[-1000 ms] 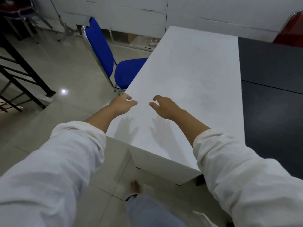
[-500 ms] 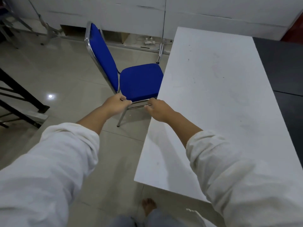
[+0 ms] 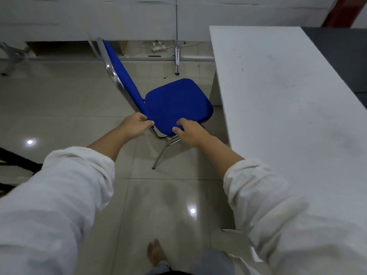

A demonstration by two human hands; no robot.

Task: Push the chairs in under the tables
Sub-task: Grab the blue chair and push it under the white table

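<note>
Now gripping the blue chair [image 3: 178, 104] with hands apart: left hand [image 3: 137, 126] curled at the seat's near-left corner by the backrest, right hand [image 3: 188, 132] curled over its near edge. Sits left of the white table [image 3: 278, 116], just beside its edge, not under. Best to slide rightward, low and level, keeping legs on the floor [image 3: 59, 108]. Since half a second ago, drawn nearer, fingers up on cushion rather than frame.
</note>
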